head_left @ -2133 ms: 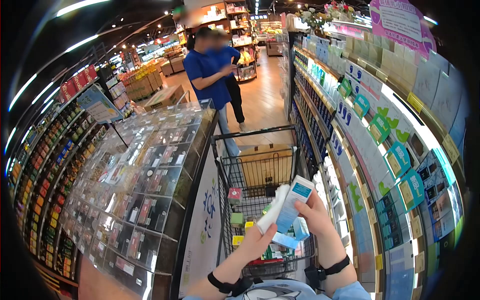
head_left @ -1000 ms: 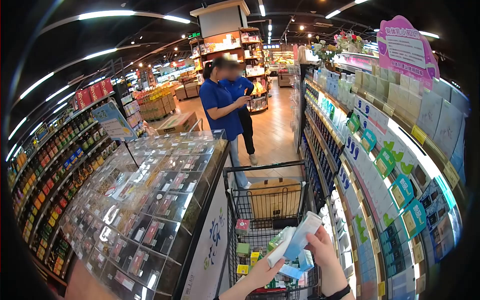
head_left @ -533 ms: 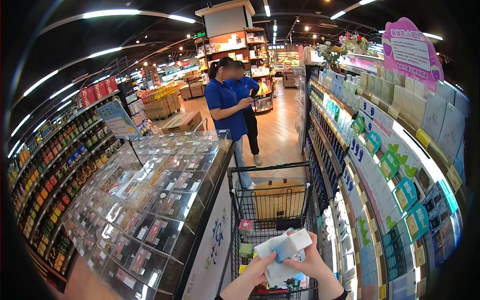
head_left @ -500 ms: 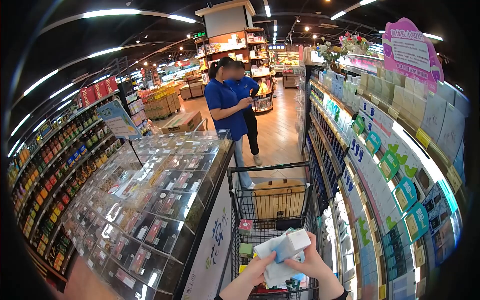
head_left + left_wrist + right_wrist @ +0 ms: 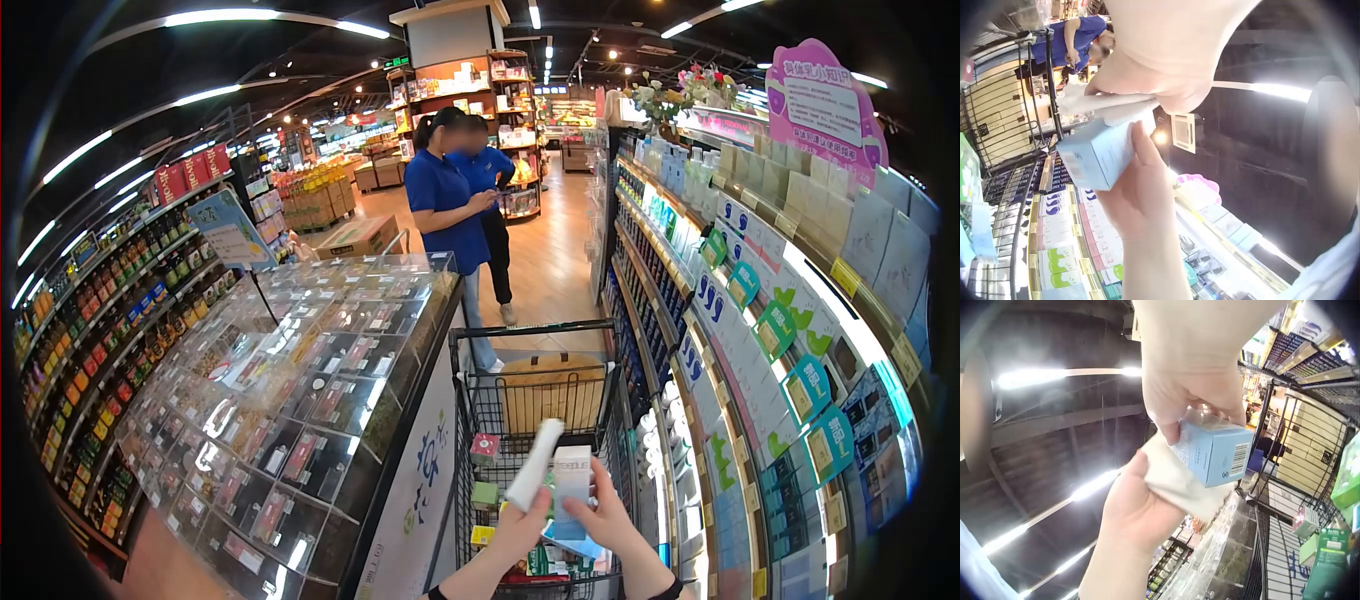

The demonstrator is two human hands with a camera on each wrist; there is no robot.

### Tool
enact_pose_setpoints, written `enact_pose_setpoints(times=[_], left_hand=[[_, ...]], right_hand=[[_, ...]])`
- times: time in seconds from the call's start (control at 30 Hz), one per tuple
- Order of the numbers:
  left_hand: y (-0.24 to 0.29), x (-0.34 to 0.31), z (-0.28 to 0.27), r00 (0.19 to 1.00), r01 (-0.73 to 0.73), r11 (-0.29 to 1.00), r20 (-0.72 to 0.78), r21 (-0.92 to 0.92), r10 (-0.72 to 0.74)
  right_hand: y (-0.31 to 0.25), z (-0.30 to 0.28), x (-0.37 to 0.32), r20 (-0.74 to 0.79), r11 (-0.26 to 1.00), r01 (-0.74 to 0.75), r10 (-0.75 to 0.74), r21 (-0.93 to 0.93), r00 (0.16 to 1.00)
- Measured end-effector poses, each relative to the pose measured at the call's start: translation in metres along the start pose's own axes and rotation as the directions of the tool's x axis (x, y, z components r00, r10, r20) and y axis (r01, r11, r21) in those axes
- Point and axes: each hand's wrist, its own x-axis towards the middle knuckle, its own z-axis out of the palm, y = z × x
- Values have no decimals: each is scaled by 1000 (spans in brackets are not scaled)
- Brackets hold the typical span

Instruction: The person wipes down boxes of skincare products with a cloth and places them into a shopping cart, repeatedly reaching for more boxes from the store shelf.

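Observation:
Over a shopping cart, my right hand grips a light blue and white box, fingers and thumb on its sides. The right wrist view shows a barcode on an end of that box. My left hand holds a folded white cloth or tissue, pinched by the thumb. In the right wrist view, the white cloth lies between the left hand and the box. In the left wrist view, the right hand is around the box.
The wire cart carries a cardboard box, a green box and several small packages. Clear bulk bins stand at the left, product shelves at the right. Two people in blue shirts stand beyond the cart.
The white cloth, spread under the box half a second ago, now stands up narrow at the left. The box has turned upright beside it, and both hands still hold their things.

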Motion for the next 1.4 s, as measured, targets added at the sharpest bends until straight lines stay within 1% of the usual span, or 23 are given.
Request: enact_pose_setpoints(times=[0.03,0.07,0.23,0.3,0.4,0.47,0.5,0.57,0.6,0.67,0.7,0.77,0.83,0.9,0.93,1.0,1.03,1.13,1.17,1.2,1.23,1.37,1.4], left_hand=[[-2,1,5,992,-61,987,115,147,44],[-8,4,9,952,-191,981,233,-43,196],[-22,4,6,932,-213,967,327,137,159],[-35,1,3,924,-211,960,357,183,135],[-52,3,0,920,-211,957,373,201,125],[-49,3,0,946,-160,986,292,39,142],[-46,3,-2,946,-157,987,293,38,140],[-39,2,-9,972,93,995,219,-42,-82],[-37,3,-13,971,100,994,222,-41,-89],[-32,7,-24,911,359,853,340,-379,-232],[-33,8,-29,908,366,851,346,-376,-238],[-34,12,-40,843,464,742,497,-483,-204],[-35,14,-44,824,495,733,519,-467,-226],[-40,17,-44,845,494,809,396,-318,-360],[-40,18,-43,839,501,806,403,-314,-365],[-37,19,-42,868,472,880,203,-52,-453],[-39,21,-40,862,478,877,214,-44,-459],[-50,31,-33,981,131,987,133,97,-143],[-54,33,-24,978,134,986,146,99,-147],[-59,33,-9,968,-100,970,248,220,44],[-62,34,1,904,-337,891,370,305,215],[-77,28,4,899,-193,926,437,325,34],[-77,22,5,905,-168,931,426,324,15]], right_hand=[[6,4,1,34,998,-46,44,52,998],[15,7,3,43,993,57,-62,107,997],[26,0,12,-49,972,-13,25,234,998],[34,-5,17,-115,902,-67,128,426,985],[34,1,17,-163,906,-66,147,419,976],[32,3,16,-197,919,-80,167,386,966],[23,3,14,-188,915,-160,242,370,952],[24,-2,14,-182,903,-244,323,355,929],[30,-9,16,-148,857,-260,357,444,922],[35,-18,14,-96,780,-252,369,573,924],[35,-20,12,-102,779,-252,374,574,922],[37,-22,9,-26,781,-231,301,580,953],[42,-22,7,-11,757,-243,313,606,950],[46,-23,8,-47,768,-152,231,622,972],[39,-24,7,-65,746,-174,279,643,958],[38,-29,8,-127,771,-171,310,614,942],[39,-31,6,-181,793,-174,336,584,924],[59,-21,2,-215,871,-184,309,455,927],[64,-15,0,-189,879,-224,326,420,926],[69,-8,-2,-178,881,-216,314,420,933],[71,-4,-4,-192,860,-179,301,478,934],[58,-22,-7,-353,869,-122,319,480,879],[61,-27,-9,-414,882,-53,272,469,868]])
